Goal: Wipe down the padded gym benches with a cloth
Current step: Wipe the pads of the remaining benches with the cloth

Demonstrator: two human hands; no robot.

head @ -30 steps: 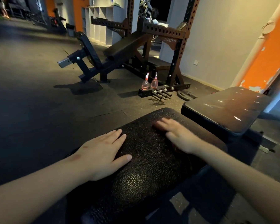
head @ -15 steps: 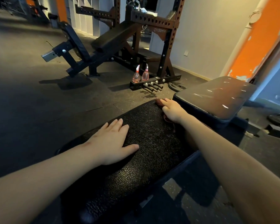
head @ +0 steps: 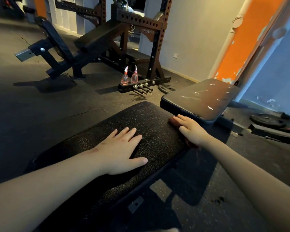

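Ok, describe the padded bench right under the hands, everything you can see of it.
The near bench pad is black, with a pebbled, leather-like cover, rounded at its far end and running away from the camera. The left hand rests flat on its middle; the right hand presses a dark red cloth on its right edge. A smoother second pad sits just beyond its far right corner.

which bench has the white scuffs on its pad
The smooth flat bench just past the right hand. The pebbled bench under the left hand and the tilted bench at the rack show none.
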